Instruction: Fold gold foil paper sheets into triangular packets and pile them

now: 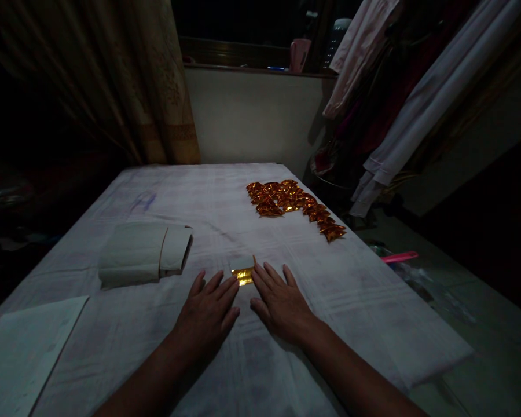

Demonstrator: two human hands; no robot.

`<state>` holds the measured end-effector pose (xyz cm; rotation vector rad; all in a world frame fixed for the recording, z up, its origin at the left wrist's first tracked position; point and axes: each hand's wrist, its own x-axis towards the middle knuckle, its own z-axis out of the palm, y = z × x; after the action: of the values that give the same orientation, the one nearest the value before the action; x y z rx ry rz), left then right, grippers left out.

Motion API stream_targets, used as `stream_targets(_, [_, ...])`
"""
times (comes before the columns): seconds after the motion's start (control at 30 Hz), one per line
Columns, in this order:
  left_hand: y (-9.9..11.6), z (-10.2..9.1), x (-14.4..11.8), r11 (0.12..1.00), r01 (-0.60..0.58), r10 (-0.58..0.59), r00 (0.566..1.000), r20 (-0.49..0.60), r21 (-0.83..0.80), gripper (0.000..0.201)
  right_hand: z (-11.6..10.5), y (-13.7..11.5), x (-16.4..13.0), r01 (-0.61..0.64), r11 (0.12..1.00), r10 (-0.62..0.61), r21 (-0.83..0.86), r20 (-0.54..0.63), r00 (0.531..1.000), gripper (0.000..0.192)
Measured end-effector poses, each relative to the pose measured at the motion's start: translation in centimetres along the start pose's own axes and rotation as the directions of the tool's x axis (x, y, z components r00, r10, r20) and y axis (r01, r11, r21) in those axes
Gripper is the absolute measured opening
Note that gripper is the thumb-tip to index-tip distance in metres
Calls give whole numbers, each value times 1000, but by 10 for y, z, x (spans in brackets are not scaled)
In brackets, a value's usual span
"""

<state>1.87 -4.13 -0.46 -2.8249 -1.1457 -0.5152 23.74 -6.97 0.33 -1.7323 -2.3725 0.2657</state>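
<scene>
A small piece of shiny gold foil paper (244, 276) lies flat on the cloth-covered table, a pale section just beyond its gold strip. My left hand (211, 304) rests palm down, fingers stretched out, with its fingertips at the foil's left edge. From the other side, my right hand (280, 298) lies flat with fingers spread and its fingertips on the right edge. Neither hand grips anything. Farther back on the right is a cluster of folded orange-gold foil pieces (282, 197), trailing toward the table's right edge.
A banded stack of greyish paper (132, 255) sits left of my hands. Nearer on the left lies a flat pale sheet or pad (30, 347). Beyond the right table edge are hanging clothes (399, 127) and a pink handle (399, 257). A curtain (156, 87) hangs behind, left.
</scene>
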Motion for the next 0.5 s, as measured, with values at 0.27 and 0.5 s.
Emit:
stream_targets(0.27, [-3,-9,17,999,-34,32,999,-33,-42,34,1,9,-4,11,999,-12,41,22,1000,62])
stream_targets(0.5, [-13,-2,26,999,-35,35,999,7,-33,34,-16,22,19,85,996,-85,12,59,995,56])
